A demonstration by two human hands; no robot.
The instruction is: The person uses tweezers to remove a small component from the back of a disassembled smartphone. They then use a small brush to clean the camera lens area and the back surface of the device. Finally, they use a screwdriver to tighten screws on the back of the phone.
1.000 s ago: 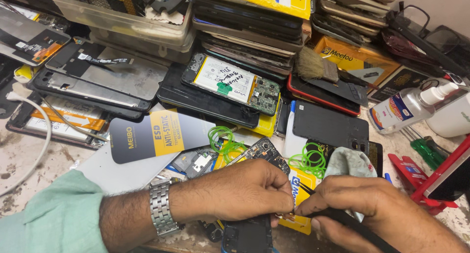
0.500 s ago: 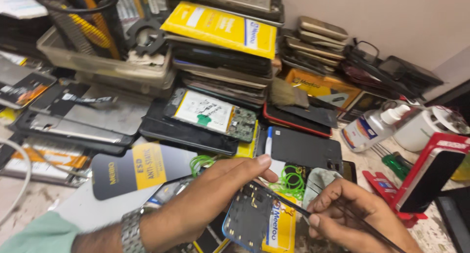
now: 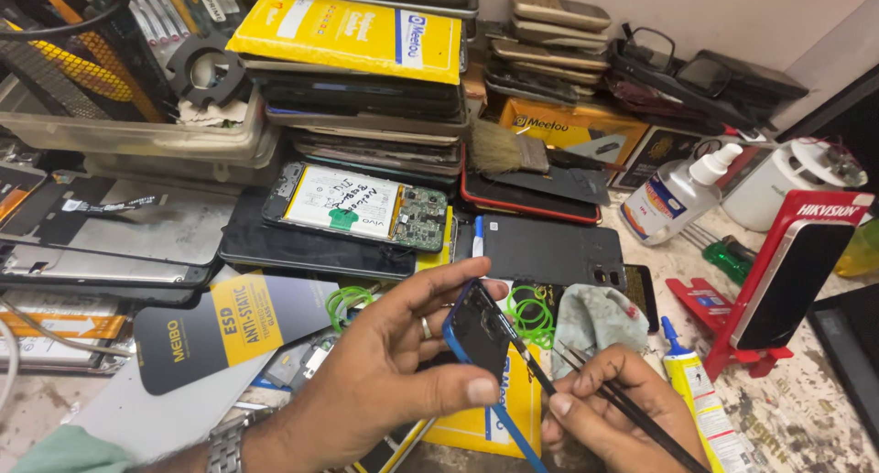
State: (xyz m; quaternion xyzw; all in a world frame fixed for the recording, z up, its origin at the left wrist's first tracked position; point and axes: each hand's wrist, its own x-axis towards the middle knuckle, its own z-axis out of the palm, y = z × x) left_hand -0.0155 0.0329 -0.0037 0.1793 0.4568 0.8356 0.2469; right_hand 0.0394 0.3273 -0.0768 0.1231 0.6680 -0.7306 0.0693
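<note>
The left hand (image 3: 385, 372) grips a blue-framed phone (image 3: 481, 336), thumb pressed low on its near edge and fingers curled behind its top, holding it tilted with the dark open inside facing right. The right hand (image 3: 613, 409) is pinched narrow around black tweezers (image 3: 632, 413), whose thin tips reach up and left to touch the phone's right edge. A ring sits on one left finger and a metal watch (image 3: 224, 445) on that wrist.

Just beneath the phone lies a yellow packet (image 3: 476, 418), and just right of it a grey cloth (image 3: 595, 313) with green rubber bands (image 3: 526, 308) beside it. Near right stands a small glue tube (image 3: 700, 409), then a red phone stand (image 3: 787, 281) holding a dark handset. To the left lies a dark anti-static sheet (image 3: 229, 331). Farther back rest an opened phone with its white battery showing (image 3: 357, 206), a brush (image 3: 508, 151), a spray bottle (image 3: 673, 194), and stacks of phones and yellow boxes (image 3: 348, 33).
</note>
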